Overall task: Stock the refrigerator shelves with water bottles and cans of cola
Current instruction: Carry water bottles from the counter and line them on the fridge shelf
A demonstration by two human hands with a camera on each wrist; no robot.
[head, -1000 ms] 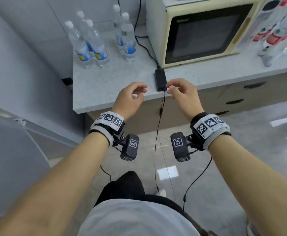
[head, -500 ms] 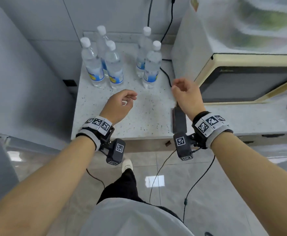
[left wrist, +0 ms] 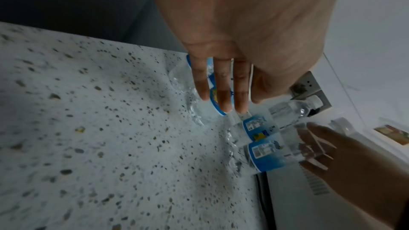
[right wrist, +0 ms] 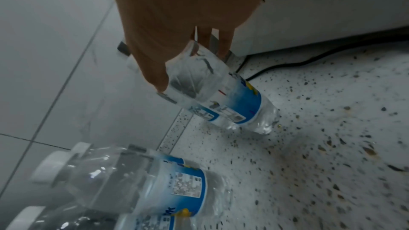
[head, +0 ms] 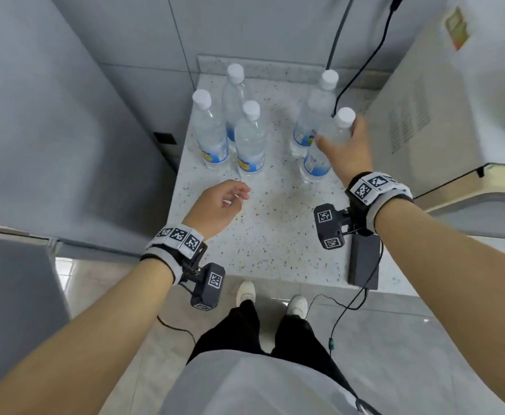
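Five water bottles stand on the speckled bench, and none has reached a refrigerator shelf yet; I see no cola cans from here. Farthest left is what looks like the grey refrigerator side, well apart from the stock. Next comes a cluster of three bottles, upright and close together. The left hand hovers just short of the nearest of them, fingers loosely curled in the head view and fairly straight in the wrist view, holding nothing and touching nothing that I can see.

Further right is a pair: the rear bottle standing upright, and the front bottle, which the right hand holds around its upper body below the white cap, thumb on one side and fingers wrapped behind. Its base looks to be at or just off the bench; I cannot tell which. At the far right sits the cream microwave, with a black power cord running down right behind the pair.

My worry is the crowding. Lifting the gripped bottle at a slant could knock the rear one over, or snag the cord. The grip sits high on thin, clear plastic, so a loose hold could let it swing or slip. If the left hand reaches in carelessly, the tight cluster of three could topple like skittles.
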